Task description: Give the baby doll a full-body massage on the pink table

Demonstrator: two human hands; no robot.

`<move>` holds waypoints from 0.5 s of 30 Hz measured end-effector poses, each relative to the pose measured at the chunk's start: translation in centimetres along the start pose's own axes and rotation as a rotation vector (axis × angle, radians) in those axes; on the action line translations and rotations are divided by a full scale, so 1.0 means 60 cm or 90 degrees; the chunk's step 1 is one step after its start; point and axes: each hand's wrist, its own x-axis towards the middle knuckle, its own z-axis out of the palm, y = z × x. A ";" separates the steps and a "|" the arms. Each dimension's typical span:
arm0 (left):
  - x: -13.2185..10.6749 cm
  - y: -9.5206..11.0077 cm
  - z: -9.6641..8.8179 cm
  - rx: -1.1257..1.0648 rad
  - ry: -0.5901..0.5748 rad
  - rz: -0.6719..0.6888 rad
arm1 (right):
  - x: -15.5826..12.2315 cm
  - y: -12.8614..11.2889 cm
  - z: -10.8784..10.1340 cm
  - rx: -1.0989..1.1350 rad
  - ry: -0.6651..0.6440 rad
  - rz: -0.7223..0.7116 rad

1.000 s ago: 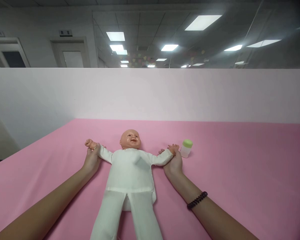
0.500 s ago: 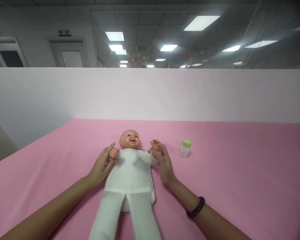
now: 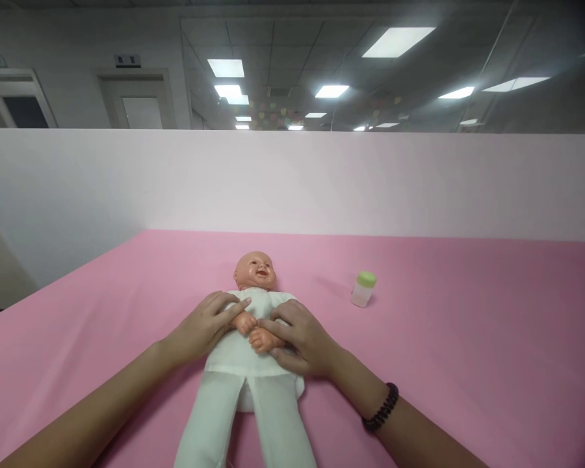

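A baby doll [image 3: 244, 361] in white cloth lies on its back, its bald head at the far end and its legs toward me. My left hand [image 3: 202, 330] is closed around the doll's arm on the left side, its small hand [image 3: 245, 323] showing beyond my fingers. On the other side, my right hand [image 3: 308, 341] grips the doll's other arm, and that doll hand [image 3: 262, 339] pokes out between my thumb and fingers. Both doll hands rest close together over its chest. My palms hide most of the doll's forearms.
A small clear bottle with a green lid [image 3: 363, 289] stands on the pink cloth [image 3: 443, 338], right of the doll. Behind the cloth rises a white partition [image 3: 292, 182]. A dark coiled band [image 3: 381, 407] circles my right wrist.
My hands have brought the doll's arms inward, from out beside its shoulders to across its chest. The doll's body and the bottle have stayed in place.
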 end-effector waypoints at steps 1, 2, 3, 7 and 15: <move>-0.002 -0.001 0.002 -0.034 0.003 -0.024 | -0.002 0.000 0.001 0.018 0.012 0.009; -0.003 -0.001 0.005 -0.076 0.011 -0.053 | -0.004 0.000 0.002 0.050 0.027 0.029; -0.005 -0.002 0.009 -0.124 0.028 -0.093 | -0.005 0.001 0.004 0.095 0.056 0.066; -0.002 -0.009 0.021 -0.357 0.245 -0.300 | -0.004 0.013 0.010 0.311 0.363 0.358; 0.002 -0.064 0.022 -0.690 0.620 -0.691 | 0.011 0.062 -0.002 0.518 0.827 0.790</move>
